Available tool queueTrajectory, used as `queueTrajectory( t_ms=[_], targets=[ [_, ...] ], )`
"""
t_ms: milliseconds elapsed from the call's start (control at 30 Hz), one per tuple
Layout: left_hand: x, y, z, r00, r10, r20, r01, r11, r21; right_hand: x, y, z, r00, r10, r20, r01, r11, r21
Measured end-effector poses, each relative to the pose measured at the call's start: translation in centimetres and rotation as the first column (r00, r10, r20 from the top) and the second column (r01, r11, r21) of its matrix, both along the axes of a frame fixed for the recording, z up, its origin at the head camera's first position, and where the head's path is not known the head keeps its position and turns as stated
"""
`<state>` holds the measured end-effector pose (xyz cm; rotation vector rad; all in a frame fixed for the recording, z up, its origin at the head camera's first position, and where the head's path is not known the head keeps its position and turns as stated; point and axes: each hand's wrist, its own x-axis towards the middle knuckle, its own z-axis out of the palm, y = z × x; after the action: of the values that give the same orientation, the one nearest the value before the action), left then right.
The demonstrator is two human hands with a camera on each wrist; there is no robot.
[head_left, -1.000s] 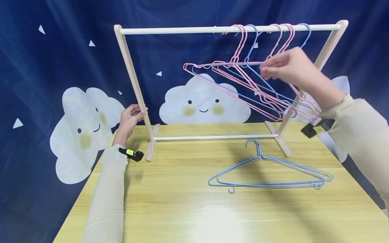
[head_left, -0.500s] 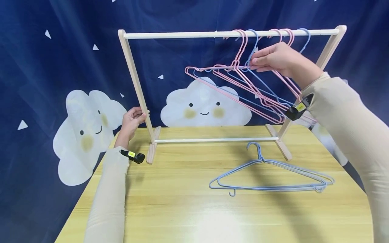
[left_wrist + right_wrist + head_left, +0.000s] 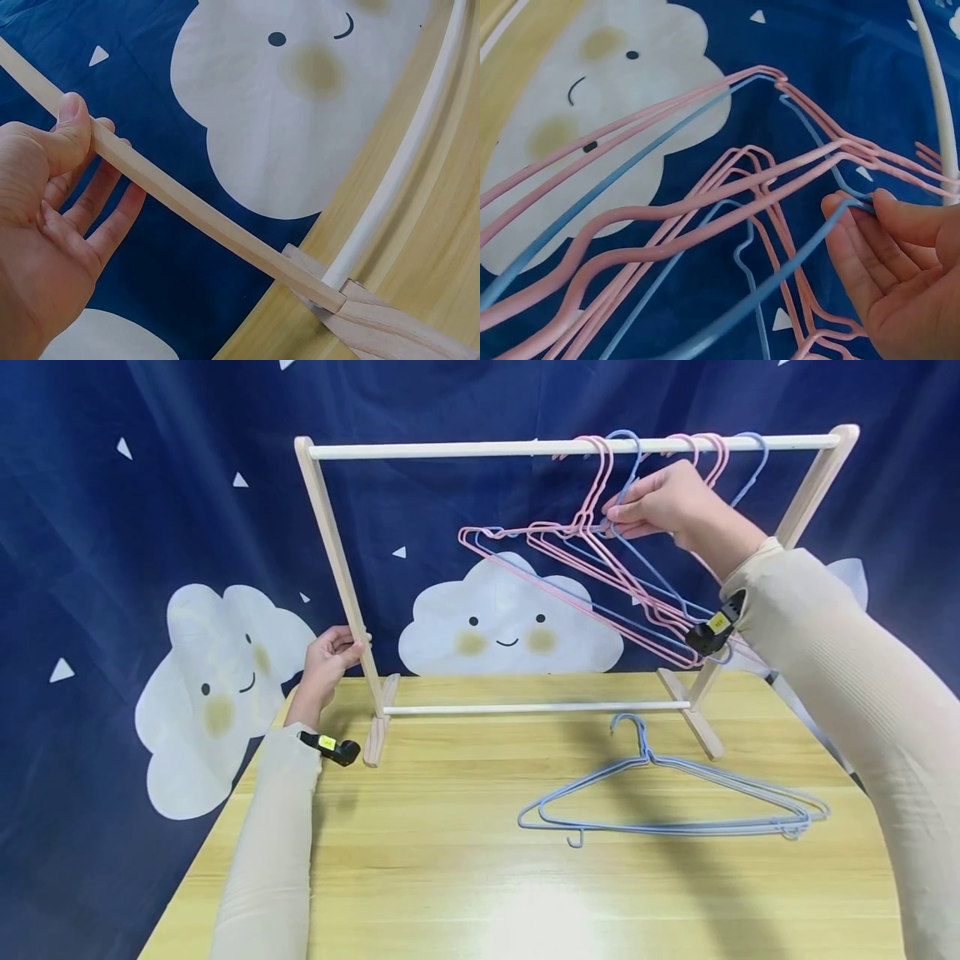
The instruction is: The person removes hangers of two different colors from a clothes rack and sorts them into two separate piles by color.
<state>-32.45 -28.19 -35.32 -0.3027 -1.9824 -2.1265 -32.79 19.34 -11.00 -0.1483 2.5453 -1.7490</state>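
Note:
My right hand (image 3: pixel 660 508) pinches a blue hanger (image 3: pixel 780 274) at its neck, just below the hook, with thumb and fingertips. That hanger's hook loops over the top rail (image 3: pixel 450 449) of a wooden rack. Just left of it on the rail hang pink hangers (image 3: pixel 596 493), their bodies overlapping the blue one. My left hand (image 3: pixel 328 662) grips the rack's left upright (image 3: pixel 195 202), thumb on the near side and fingers behind. On the table in front of the rack lie several stacked blue hangers (image 3: pixel 577 772), hooks toward the rack.
More pink hangers (image 3: pixel 722 460) and another blue hanger (image 3: pixel 752 477) hang further right on the rail. A white lower bar (image 3: pixel 495 708) joins the rack's feet above the wooden table (image 3: pixel 420 860). Behind stands a dark blue curtain (image 3: pixel 225 510) printed with smiling clouds.
My right hand has moved left from near the rack's right part and taken hold of the hanging blue hanger's neck. My left hand stays on the upright.

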Motion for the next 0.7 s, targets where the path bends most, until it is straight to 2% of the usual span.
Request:
queueTrajectory(
  t_ms=[233, 433, 533, 700],
  targets=[
    [0.2, 0.1, 0.5, 1.0, -0.019, 0.004, 0.019, 1.0, 0.001, 0.6, 2.0, 0.9, 0.999, -0.031, -0.007, 0.03, 0.989, -0.143],
    [0.3, 0.2, 0.8, 1.0, -0.018, -0.008, 0.018, 1.0, -0.003, 1.5, 4.5, 0.3, 0.998, -0.052, -0.047, 0.038, 0.965, -0.258],
    [0.5, 0.3, 0.9, 1.0, -0.024, -0.016, 0.024, 1.0, 0.004, 2.0, 5.7, -0.5, 0.996, -0.066, -0.056, 0.05, 0.965, -0.257],
    [0.7, 0.3, 1.0, 1.0, -0.02, -0.012, 0.02, 1.0, 0.002, 2.9, 7.2, -1.9, 0.993, -0.083, -0.083, 0.066, 0.98, -0.185]
  ],
)
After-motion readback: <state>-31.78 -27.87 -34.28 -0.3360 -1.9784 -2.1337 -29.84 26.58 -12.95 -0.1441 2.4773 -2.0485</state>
